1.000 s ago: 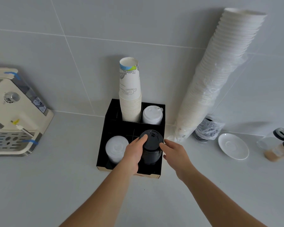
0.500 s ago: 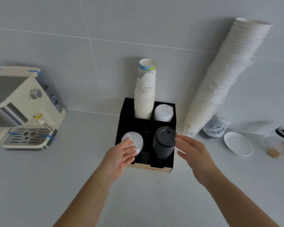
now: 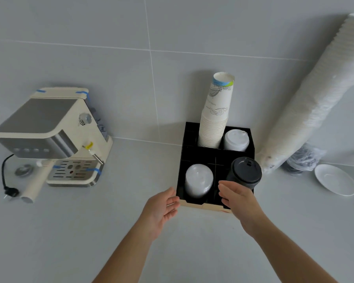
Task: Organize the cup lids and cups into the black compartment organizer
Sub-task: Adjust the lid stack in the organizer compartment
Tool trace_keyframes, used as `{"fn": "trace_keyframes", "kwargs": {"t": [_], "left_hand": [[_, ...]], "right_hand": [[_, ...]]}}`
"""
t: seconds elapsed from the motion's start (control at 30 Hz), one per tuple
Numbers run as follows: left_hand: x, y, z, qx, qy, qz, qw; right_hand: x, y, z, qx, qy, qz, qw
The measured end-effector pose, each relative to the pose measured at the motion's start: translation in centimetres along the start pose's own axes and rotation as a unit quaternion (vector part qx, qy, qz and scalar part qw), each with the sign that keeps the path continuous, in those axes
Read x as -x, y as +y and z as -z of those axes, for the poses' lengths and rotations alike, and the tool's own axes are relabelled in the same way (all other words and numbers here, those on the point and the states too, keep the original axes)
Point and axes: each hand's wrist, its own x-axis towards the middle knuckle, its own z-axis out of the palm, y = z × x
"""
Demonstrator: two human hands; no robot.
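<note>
Hands [image 3: 200, 203] empty, flanking organizer [image 3: 194, 202] front

The pale grey tabletop [image 3: 90, 231] carries a cream espresso machine [image 3: 55, 137] at left, the black compartment organizer [image 3: 182, 160] centrally, and a white saucer [image 3: 335, 182] at right.

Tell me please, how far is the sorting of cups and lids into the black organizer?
Mostly done, it seems. The organizer holds printed cups, white lids, clear lids and black lids. The left hand and right hand are open and empty beside it. Left: the long white cup stack leaning against the wall.
</note>
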Motion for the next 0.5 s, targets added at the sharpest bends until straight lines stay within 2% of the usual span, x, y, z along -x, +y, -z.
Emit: {"fn": "trace_keyframes", "kwargs": {"t": [0.13,0.3,0.5], "left_hand": [[-0.7,0.4,-0.8,-0.047,-0.017,-0.011,0.999],[-1.5,1.2,-2.5,-0.134,-0.044,-0.047,0.989],[-3.7,1.9,-3.8,-0.212,-0.007,-0.121,0.97]], "right_hand": [[-1.1,-0.3,-2.2,0.117,0.009,0.029,0.993],[-3.1,-0.6,-3.8,0.26,-0.004,0.081,0.962],[-5.8,-1.2,-5.0,0.395,-0.031,0.113,0.911]]}}
